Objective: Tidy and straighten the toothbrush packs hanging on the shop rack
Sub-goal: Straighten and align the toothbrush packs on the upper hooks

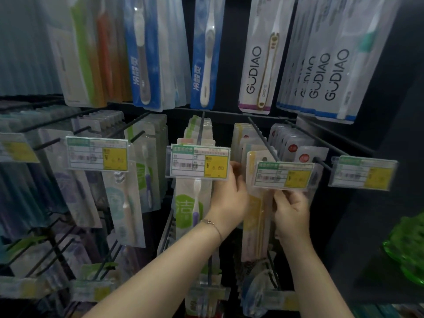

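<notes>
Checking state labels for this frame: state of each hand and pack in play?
left hand, at the yellow pack's left edge, grip unclear
right hand, grips the yellow pack below its price tag
yellow pack, hanging on its hook, front of row
green pack, hanging on its hook

Forearms reaching forward, left hand (229, 196) and right hand (291, 214) close together, fingers (284, 199) curled in a grip

Toothbrush packs (257, 72) were all glossy clear plastic, hooks (263, 139) were thin matt dark metal wire, price tags (199, 161) paper behind shiny plastic sleeves.
</notes>
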